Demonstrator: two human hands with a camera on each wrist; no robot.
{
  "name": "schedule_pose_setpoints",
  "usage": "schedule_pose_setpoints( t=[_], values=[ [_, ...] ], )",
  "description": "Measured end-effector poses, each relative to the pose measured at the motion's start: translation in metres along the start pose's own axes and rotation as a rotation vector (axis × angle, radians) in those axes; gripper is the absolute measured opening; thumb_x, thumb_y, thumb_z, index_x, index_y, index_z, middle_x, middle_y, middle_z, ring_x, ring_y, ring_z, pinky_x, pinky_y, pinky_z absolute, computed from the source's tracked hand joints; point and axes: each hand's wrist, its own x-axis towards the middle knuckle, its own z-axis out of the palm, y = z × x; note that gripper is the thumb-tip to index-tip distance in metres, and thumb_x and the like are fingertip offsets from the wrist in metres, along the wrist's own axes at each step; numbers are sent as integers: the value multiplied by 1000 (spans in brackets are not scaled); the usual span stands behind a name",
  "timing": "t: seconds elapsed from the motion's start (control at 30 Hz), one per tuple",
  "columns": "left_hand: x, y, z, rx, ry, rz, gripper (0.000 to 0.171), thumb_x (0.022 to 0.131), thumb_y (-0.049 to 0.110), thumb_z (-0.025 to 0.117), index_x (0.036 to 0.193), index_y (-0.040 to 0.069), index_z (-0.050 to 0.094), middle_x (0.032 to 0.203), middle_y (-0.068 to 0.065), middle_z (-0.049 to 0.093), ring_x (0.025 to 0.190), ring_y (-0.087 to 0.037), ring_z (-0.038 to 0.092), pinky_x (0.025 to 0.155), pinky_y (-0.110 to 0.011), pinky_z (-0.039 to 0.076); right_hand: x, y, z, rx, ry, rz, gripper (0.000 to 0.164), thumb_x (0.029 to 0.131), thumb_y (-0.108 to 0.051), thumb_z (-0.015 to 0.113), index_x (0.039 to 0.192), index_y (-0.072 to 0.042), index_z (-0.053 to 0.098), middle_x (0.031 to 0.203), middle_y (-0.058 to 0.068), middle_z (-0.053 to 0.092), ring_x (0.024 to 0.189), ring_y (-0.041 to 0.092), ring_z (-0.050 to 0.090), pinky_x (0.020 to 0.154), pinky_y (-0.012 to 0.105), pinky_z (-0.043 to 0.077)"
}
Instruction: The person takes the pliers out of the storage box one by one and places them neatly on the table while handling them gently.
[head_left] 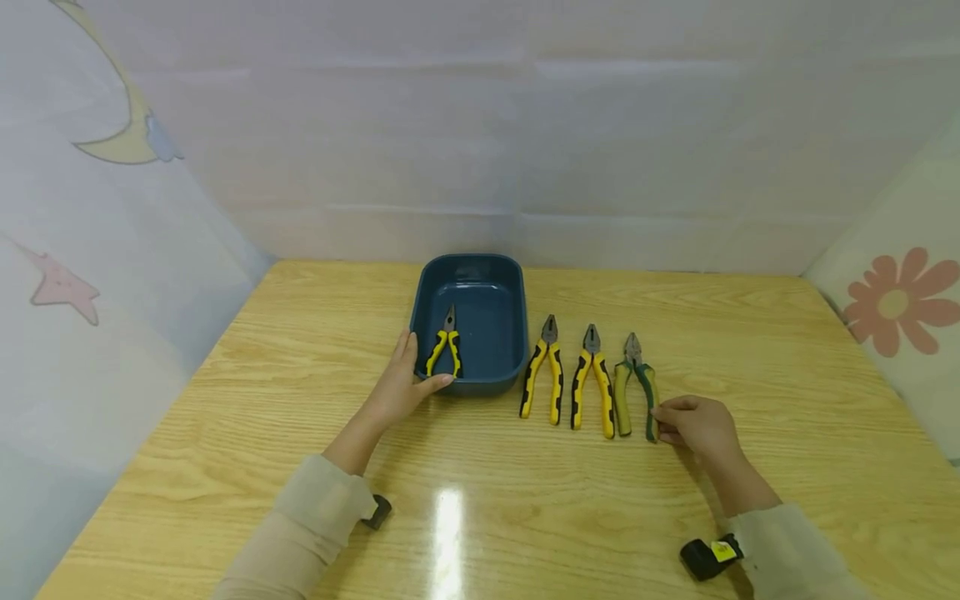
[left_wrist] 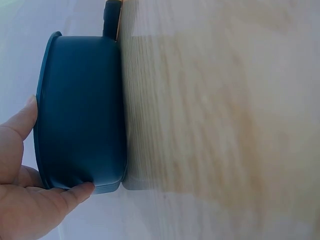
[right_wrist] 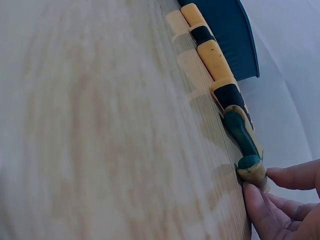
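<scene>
At its near left corner, my left hand holds a dark blue plastic bin, thumb along the front and fingers on the left side. Inside the bin lie needle-nose pliers with yellow and black handles. My right hand pinches the end of the right handle of green-handled pliers, which lie on the table with handles spread. In the right wrist view, the thumb and fingertips of the right hand meet at that handle's end.
Between the bin and the green pliers lie two yellow-and-black combination pliers, the left pair and the right pair, jaws pointing away. Everything stands on a wood-grain table. A pale cloth wall rises behind the bin.
</scene>
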Motion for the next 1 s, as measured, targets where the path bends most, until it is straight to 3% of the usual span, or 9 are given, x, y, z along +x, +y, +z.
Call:
schedule_pose_setpoints(
  t=[0.13,0.33,0.5,1.0],
  values=[
    [-1,0,1,2,-3,-10,91,81,41,57,137,2,-3,142,-9,-13,128,-28,1,100,-44,15,0,0,-1,35,13,-29,39,85,-7,52,112,19,41,86,9,55,66,6,57,64,24,49],
    [0,-1,1,4,-2,-8,92,80,42,56,137,3,-4,142,-9,-13,128,-27,0,100,-44,15,-1,-5,-1,5,55,-71,42,86,-12,52,115,17,41,96,17,54,70,6,58,66,24,49],
    [0,0,1,9,1,-4,92,80,42,56,137,2,-4,142,-9,-13,128,-27,0,100,-44,15,-5,-14,3,-27,32,-96,46,87,-18,52,116,16,41,102,21,52,75,6,56,68,25,49],
    [0,1,1,5,-4,-9,91,81,41,56,137,3,-4,142,-8,-13,128,-27,0,100,-43,15,-2,-37,35,61,-20,-94,46,87,-19,51,116,15,42,99,19,55,76,12,58,68,26,49]
  ],
)
